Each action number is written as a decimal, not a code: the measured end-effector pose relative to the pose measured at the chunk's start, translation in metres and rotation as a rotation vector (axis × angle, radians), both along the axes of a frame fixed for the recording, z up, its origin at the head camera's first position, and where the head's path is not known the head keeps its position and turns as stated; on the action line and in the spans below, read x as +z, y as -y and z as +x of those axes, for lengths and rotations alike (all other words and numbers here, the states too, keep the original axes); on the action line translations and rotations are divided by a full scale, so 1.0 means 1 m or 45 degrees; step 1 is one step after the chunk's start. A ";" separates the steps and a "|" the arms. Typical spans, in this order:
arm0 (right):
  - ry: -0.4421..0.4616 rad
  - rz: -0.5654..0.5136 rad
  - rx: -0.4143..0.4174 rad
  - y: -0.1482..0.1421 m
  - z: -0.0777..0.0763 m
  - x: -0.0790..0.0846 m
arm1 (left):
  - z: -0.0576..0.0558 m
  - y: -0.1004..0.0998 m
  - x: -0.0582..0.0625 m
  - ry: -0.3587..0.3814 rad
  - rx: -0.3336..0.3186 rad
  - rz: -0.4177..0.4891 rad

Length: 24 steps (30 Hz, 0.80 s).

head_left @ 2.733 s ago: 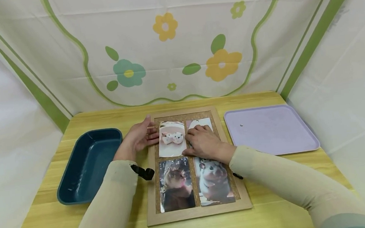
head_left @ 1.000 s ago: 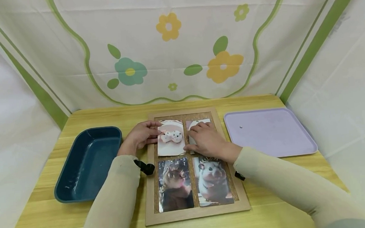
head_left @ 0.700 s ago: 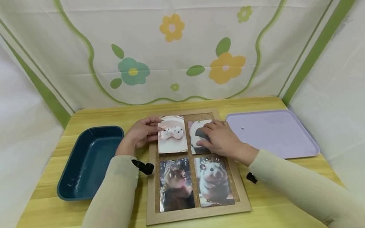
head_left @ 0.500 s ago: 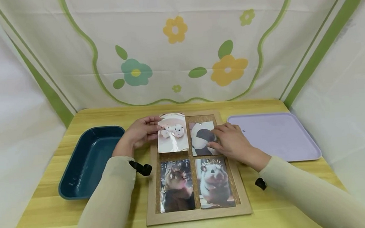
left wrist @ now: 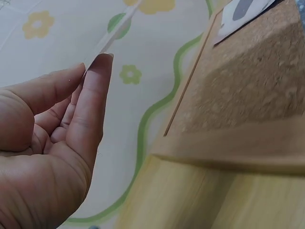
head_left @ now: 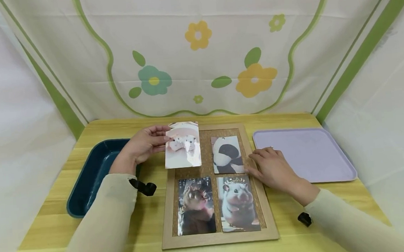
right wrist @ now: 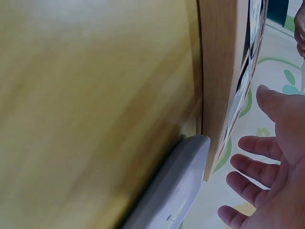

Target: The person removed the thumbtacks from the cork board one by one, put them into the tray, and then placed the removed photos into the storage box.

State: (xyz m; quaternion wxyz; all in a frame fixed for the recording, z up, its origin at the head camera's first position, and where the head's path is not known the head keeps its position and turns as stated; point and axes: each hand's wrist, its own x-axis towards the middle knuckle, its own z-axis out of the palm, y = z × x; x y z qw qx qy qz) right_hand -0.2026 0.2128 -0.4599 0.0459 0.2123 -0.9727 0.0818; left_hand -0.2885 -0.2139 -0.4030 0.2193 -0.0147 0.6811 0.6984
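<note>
A photo of two small white animals (head_left: 182, 150) is off the corkboard (head_left: 204, 153). My left hand (head_left: 143, 143) pinches its left edge between thumb and fingers; in the left wrist view the photo (left wrist: 110, 36) shows edge-on at the fingertips. Three photos lie on the board: a black-and-white one (head_left: 227, 155) at upper right, a dark animal photo (head_left: 195, 206) at lower left and a white hamster photo (head_left: 238, 203) at lower right. Beside the board's right edge, my right hand (head_left: 275, 171) holds nothing, fingers spread in the right wrist view.
On the left of the wooden table (head_left: 139, 232) stands a dark teal bin (head_left: 74, 201), partly behind the left arm. A lilac tray (head_left: 306, 154) lies at the right, with a tiny pin-like thing (head_left: 271, 147) by the right fingers. A flowered cloth (head_left: 176, 65) hangs behind.
The two-animal photo has been lifted off the board and carried up and left by my left hand. My right hand has moved right, away from the black-and-white photo.
</note>
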 end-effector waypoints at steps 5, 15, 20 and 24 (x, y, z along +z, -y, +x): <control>-0.018 0.011 0.004 -0.003 0.006 -0.004 | 0.003 0.019 0.006 -0.015 -0.013 -0.019; -0.010 0.047 0.051 -0.007 0.012 -0.012 | 0.014 0.058 0.017 -0.032 -0.045 -0.038; -0.030 0.067 0.077 -0.009 0.014 -0.013 | 0.017 0.074 0.020 -0.027 -0.033 0.019; -0.052 0.078 0.088 -0.010 0.016 -0.014 | 0.020 0.088 0.025 -0.024 -0.025 0.031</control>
